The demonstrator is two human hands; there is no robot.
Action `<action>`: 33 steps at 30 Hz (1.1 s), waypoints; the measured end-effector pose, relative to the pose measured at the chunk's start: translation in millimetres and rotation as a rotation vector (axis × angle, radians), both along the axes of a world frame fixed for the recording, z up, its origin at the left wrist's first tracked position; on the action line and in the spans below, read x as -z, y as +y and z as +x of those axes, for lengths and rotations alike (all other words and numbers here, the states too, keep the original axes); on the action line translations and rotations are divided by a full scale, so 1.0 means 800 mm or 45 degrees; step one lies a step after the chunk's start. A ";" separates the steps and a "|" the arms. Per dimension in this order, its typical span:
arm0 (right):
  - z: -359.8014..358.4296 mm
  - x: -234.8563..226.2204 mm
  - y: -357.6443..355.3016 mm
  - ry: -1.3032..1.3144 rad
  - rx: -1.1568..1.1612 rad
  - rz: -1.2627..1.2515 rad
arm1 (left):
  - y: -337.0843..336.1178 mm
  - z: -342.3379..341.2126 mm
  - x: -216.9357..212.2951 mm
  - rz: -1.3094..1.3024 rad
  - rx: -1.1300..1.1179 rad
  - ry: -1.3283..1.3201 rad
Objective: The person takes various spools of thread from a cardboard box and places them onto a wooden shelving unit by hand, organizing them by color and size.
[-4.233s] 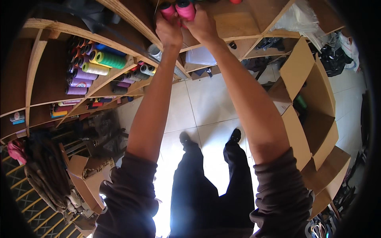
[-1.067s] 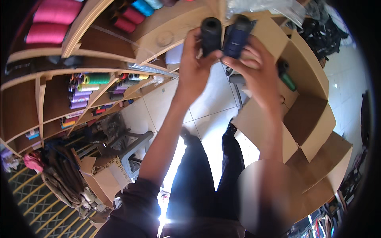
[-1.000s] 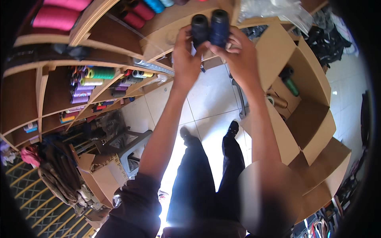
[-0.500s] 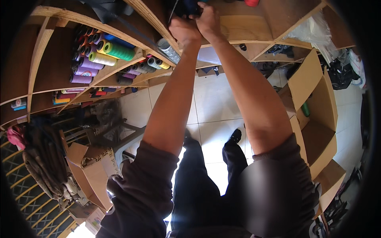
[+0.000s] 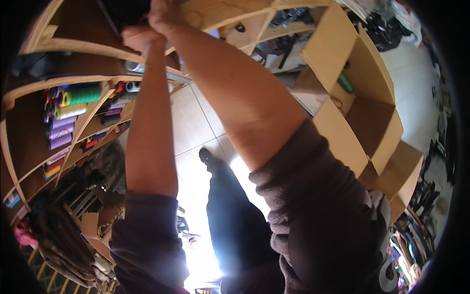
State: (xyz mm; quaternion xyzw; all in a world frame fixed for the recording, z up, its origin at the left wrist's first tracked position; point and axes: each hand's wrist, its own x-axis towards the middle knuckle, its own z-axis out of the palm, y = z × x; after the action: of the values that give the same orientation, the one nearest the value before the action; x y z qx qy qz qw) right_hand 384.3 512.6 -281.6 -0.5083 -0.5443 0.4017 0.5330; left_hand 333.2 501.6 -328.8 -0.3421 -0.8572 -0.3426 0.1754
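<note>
"Head view has both arms stretched right up to the top of the wooden shelf (image 5: 73,46). Can you make out what the hands are doing?"

"Partly. The left hand (image 5: 139,36) is curled into a fist against the front edge of the top compartment (image 5: 120,12). I can't tell whether anything sits inside the fist. The right hand (image 5: 166,11) is just beside it, a little deeper in. Its fingers run off the top of the picture, so I can't tell whether they're spread or pinching."

"And what are they after?"

"Whatever it is lies in that dark top compartment, and it's too dim in there to name. Lower on the shelf, to the person's left, there are spools of thread: a green spool (image 5: 83,94) and purple spools (image 5: 61,132) under it, lying on their sides."

"So how would you do this reach well?"

"I'd keep both hands close together, as they are, so one can steady what the other shifts. I'd also work by touch along the compartment floor, since the eyes can't follow from below. The feet should stay planted on the tiled floor (image 5: 196,117) at the foot of the shelf. Leaning further would bring the elbow toward the cardboard boxes (image 5: 362,98) standing right of the shelf."

"Any risk?"

"Round things roll, I'd guess, so anything in there should come out level."
</note>
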 end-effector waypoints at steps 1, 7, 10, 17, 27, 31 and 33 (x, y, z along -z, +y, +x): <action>0.023 0.009 -0.006 -0.145 0.178 0.219 | 0.005 0.029 -0.001 -0.253 -0.173 0.515; 0.126 -0.055 -0.112 -0.018 -0.076 -0.044 | -0.138 0.096 -0.061 0.596 0.862 -0.630; 0.210 -0.089 -0.192 0.010 -0.225 -0.192 | -0.225 0.208 -0.147 0.282 0.950 -0.592; 0.413 -0.156 -0.347 0.000 -0.111 -0.560 | -0.360 0.359 -0.186 0.067 1.395 -1.149; 0.634 -0.136 -0.353 -0.546 0.563 -0.744 | -0.228 0.539 -0.164 -0.777 2.001 -0.823; 0.659 -0.067 -0.329 -0.928 0.541 -0.789 | -0.149 0.555 -0.088 -0.649 2.230 -0.016; 0.658 -0.021 -0.317 -0.950 0.024 -0.619 | -0.132 0.571 -0.075 -1.519 2.141 0.534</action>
State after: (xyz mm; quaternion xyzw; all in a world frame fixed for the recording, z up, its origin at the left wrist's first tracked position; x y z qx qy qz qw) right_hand 910.9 258.8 -264.9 -0.7340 -0.5844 0.3021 0.1687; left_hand 790.1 395.7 -269.1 -0.9102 -0.3260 0.1898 -0.1708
